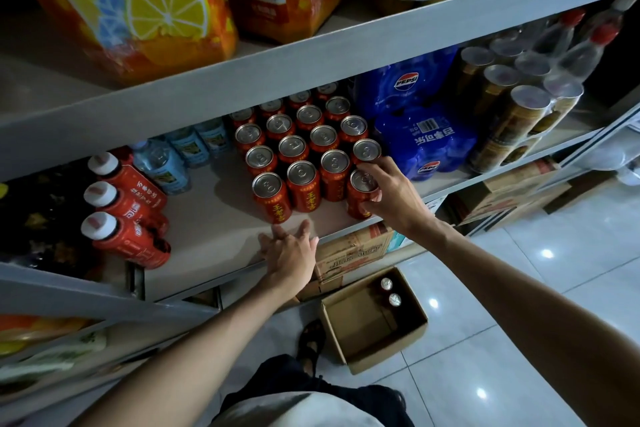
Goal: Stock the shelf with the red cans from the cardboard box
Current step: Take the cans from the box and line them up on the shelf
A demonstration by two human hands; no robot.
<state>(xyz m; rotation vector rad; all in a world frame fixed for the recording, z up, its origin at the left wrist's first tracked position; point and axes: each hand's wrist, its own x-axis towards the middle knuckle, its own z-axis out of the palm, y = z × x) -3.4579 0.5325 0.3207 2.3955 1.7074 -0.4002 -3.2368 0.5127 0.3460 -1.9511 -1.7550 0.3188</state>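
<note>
Several red cans (pixel 298 149) with silver tops stand in rows on the middle shelf (pixel 214 229). My right hand (pixel 388 191) grips the front right red can (pixel 358 192), which stands on the shelf at the end of the front row. My left hand (pixel 291 250) rests open on the shelf's front edge, fingers spread, just below the front left can (pixel 270 196). On the floor below sits the open cardboard box (pixel 408 333) with two cans (pixel 391 293) standing in its far corner.
Red bottles (pixel 121 204) lie at the shelf's left, blue Pepsi packs (pixel 422 139) to the right of the cans. The upper shelf board (pixel 311 55) hangs low over the cans. Closed cartons (pixel 353 250) sit under the shelf. My foot (pixel 311 343) is beside the box.
</note>
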